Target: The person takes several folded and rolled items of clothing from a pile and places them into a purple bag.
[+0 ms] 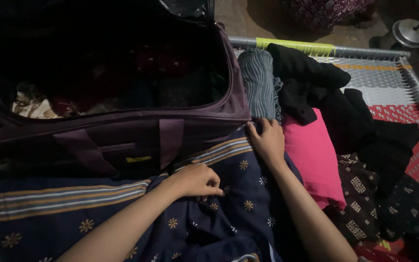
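Note:
A dark blue cloth (pixel 98 213) with yellow flower motifs and striped borders lies spread in front of me. My left hand (pixel 196 181) rests on it with fingers curled, pinching a fold of the fabric. Flat on the cloth's far corner lies my right hand (pixel 267 140), pressing it down beside a folded pink garment (pixel 314 155). Just behind both hands stands an open dark purple suitcase (pixel 122 131) with clothes inside.
A rolled grey-green striped cloth (pixel 259 82), black garments (pixel 311 82) and a dark patterned cloth (pixel 364 194) lie to the right on a woven cot (pixel 394 87) with a metal frame. A steel lidded pot (pixel 410 32) stands on the floor beyond.

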